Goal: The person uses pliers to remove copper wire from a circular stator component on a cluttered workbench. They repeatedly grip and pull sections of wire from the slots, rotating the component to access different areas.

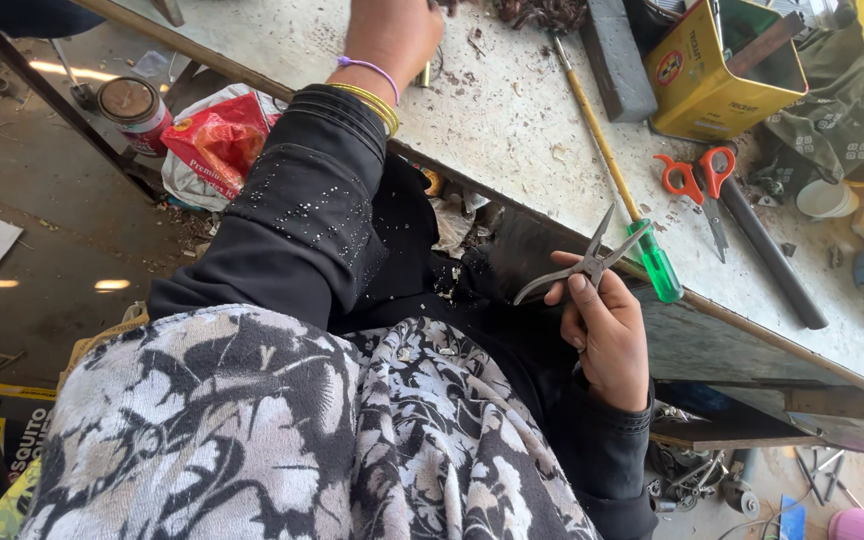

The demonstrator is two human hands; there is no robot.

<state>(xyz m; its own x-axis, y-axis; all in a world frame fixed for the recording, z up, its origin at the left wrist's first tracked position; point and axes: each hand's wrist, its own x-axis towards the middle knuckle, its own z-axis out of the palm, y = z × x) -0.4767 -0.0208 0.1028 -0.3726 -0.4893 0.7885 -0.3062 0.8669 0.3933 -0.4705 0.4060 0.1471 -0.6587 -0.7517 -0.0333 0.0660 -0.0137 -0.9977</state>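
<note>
My right hand hangs just below the table's front edge and grips a pair of grey metal pliers, whose jaws are spread and point up toward the table. My left hand reaches over the dusty white tabletop at the top of the view. Its wrist carries a purple band and gold bangles, and the arm is in a black sleeve. The fingers are closed around a small brass piece that rests on the table; most of the piece is hidden by the hand.
A long screwdriver with a green handle lies by the pliers. Orange-handled scissors, a black rod, a yellow tin and a dark bar lie on the table. A red bag and a can sit on the floor.
</note>
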